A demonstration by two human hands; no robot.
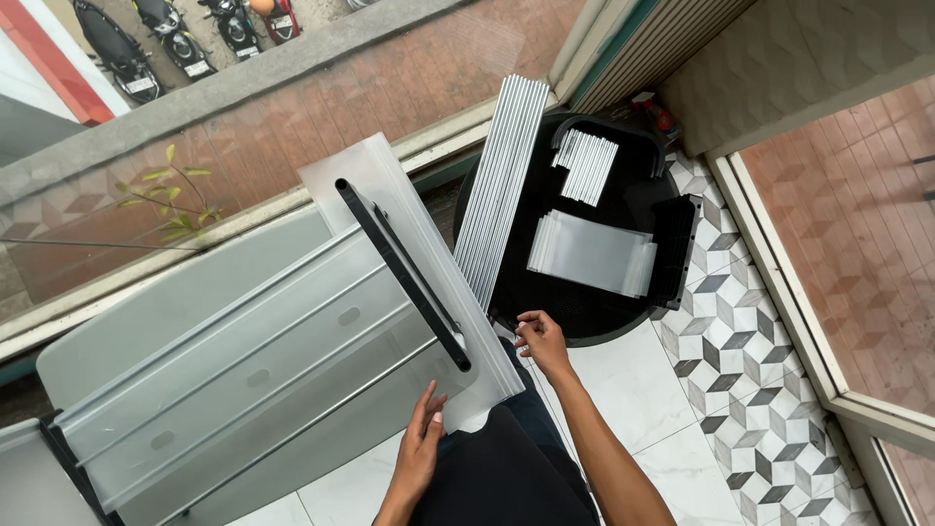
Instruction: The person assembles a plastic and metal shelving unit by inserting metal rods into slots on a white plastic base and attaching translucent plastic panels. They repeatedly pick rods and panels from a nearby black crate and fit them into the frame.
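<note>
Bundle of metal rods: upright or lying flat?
Lying tilted, not upright: the rods rest lengthwise with one end on the black table by the right hand.

Lower-left end of the frosted plastic rack (243, 370), cut off by the picture's edge.

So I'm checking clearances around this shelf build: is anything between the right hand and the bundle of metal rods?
Nothing visible blocks it. The right hand sits at the near rim of the black round table, and the metal rods lean just beyond, beside the translucent panel. The left hand rests at that panel's lower edge.
</note>
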